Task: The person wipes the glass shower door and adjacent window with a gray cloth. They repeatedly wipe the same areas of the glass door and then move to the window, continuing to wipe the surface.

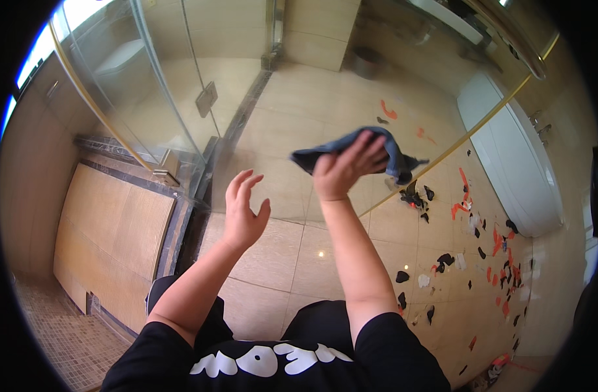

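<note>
My right hand is spread flat over a dark blue cloth, holding it against a clear glass door panel. Loose ends of the cloth stick out on both sides of the fingers. To the left, my left hand is raised with nothing in it, thumb and fingers apart and slightly curled. It is close to the glass, but I cannot tell whether it touches. A gold-coloured edge strip borders the panel on the right, and a metal bar handle is at the upper right.
Black, red and white scraps litter the tiled floor at right. A white bathtub and dark bin stand beyond the glass. Left are metal hinges, more glass panels, a dark stone sill and a ribbed beige board.
</note>
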Demonstrator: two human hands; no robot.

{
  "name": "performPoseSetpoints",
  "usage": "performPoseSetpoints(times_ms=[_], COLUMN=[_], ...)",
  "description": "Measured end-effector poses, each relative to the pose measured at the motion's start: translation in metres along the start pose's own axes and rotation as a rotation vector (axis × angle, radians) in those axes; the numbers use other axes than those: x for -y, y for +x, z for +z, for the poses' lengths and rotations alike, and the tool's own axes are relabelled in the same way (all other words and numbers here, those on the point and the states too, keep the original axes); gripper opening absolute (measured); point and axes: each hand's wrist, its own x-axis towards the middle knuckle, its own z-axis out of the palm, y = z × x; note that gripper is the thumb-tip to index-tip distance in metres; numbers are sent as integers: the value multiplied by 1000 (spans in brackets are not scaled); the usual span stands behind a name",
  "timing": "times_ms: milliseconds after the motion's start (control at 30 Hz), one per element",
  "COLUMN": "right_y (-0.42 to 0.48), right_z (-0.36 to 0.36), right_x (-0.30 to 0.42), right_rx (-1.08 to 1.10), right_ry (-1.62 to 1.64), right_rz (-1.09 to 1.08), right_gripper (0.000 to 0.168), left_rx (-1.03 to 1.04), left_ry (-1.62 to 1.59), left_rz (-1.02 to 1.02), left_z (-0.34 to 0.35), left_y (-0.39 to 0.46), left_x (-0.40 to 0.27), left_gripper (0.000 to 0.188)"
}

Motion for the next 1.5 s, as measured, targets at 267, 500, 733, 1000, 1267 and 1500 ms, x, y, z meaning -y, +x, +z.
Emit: performPoseSetpoints(times_ms=[267,500,733,1000,1267,1500], right_y=[-48,-27,15,-88,-36,21], right_z=[17,-9,40,77,53,92], right_x=[60,-5,159,163,107,267], right_rx=[700,613,278,972,571,363], right_ry=[317,89,203,524,76,218], right_rz=[-447,-559,-532,-307,-681,-731], right_gripper=[23,31,47,22,31,47], left_rx=[-339,-503,-834,-878,-802,-979], left_ry=[-490,-805,-942,-1076,-1069,-1088], left_rz=[-422,-581,-995,-1054,-1123,-1072], left_z=[-28,-54,-84,-88,-102,-126], left_y=[28,36,46,60,65,71], left_x=[36,58,89,96,109,126], left_gripper=[43,39,35,31,37,31])
